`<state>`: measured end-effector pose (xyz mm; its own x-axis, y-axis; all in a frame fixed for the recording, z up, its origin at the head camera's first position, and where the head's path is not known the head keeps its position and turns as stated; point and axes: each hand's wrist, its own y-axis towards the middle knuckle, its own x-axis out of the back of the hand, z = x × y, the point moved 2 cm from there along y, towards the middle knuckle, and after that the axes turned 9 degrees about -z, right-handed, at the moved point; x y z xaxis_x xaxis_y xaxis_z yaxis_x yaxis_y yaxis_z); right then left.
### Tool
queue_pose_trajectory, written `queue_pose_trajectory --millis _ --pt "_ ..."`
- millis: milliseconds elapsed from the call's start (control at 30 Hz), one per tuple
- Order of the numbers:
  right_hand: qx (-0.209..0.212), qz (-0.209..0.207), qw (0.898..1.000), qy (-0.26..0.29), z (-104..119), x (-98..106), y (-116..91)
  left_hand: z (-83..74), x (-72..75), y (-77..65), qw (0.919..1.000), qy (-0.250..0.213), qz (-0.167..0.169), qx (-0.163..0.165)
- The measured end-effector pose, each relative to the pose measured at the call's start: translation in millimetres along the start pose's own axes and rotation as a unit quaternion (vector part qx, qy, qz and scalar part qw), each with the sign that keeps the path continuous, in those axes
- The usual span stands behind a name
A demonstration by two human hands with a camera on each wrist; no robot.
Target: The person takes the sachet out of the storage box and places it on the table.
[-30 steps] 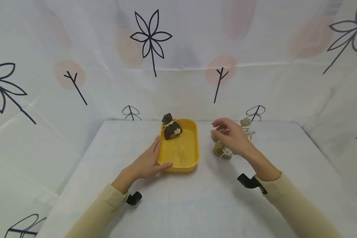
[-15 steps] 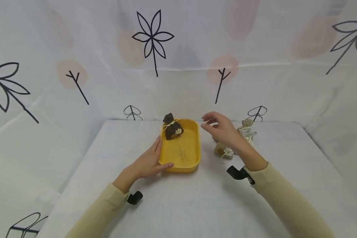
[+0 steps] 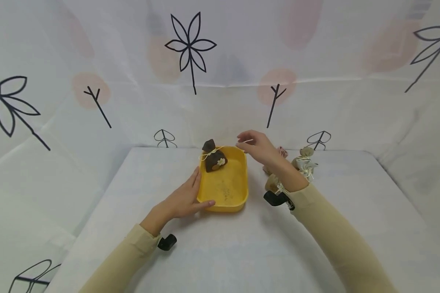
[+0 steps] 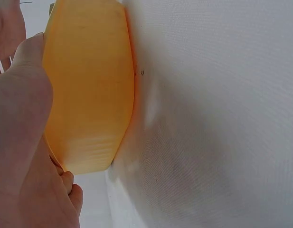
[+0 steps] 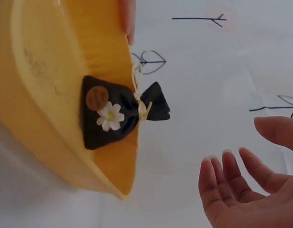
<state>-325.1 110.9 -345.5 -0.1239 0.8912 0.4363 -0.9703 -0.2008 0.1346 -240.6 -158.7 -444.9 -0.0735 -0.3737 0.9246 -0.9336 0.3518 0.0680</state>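
My left hand (image 3: 183, 199) holds the near left corner of a yellow plastic tray (image 3: 243, 179), fingers along its left side and thumb over the near rim. A dark brown sachet (image 5: 108, 114) with a white flower, a round brown tag and a pale cord tie leans in the tray's far left corner, its tied top above the rim. My right hand (image 3: 258, 147) hovers by the tray's far right corner, fingers loosely bent. In the right wrist view that hand (image 5: 250, 190) is apart from the tray and holds nothing.
Right of the tray, partly behind my right forearm, lie several more sachets: a pink one (image 3: 282, 152), a tan one (image 3: 271, 183) and a whitish one (image 3: 306, 166) beside another tan one (image 3: 306, 151). A printed white cloth (image 3: 223, 106) hangs behind the white table (image 3: 220, 248).
My right hand has moved left and away from me, from over the sachets to beside the tray's far right corner. The left hand, the tray and the dark sachet keep their places.
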Motion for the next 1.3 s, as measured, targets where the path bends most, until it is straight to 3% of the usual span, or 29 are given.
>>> queue_pose_trajectory --millis 200,700,1033,1300 --pt "-0.043 0.013 0.998 0.045 -0.3 -11.2 13.1 -1.8 1.2 -1.3 1.0 -0.005 0.001 0.001" --pt "-0.075 0.025 0.994 0.075 -13.3 -47.3 42.4 -1.8 1.5 -0.1 0.9999 0.009 0.006 -0.004" --pt "-0.093 0.026 0.994 0.06 -18.4 -68.5 54.7 -0.7 -0.8 1.7 0.9997 0.013 0.007 -0.017" --pt "-0.073 0.043 0.996 0.02 -22.9 -85.4 58.5 0.0 2.0 0.2 0.9992 0.023 -0.001 -0.032"
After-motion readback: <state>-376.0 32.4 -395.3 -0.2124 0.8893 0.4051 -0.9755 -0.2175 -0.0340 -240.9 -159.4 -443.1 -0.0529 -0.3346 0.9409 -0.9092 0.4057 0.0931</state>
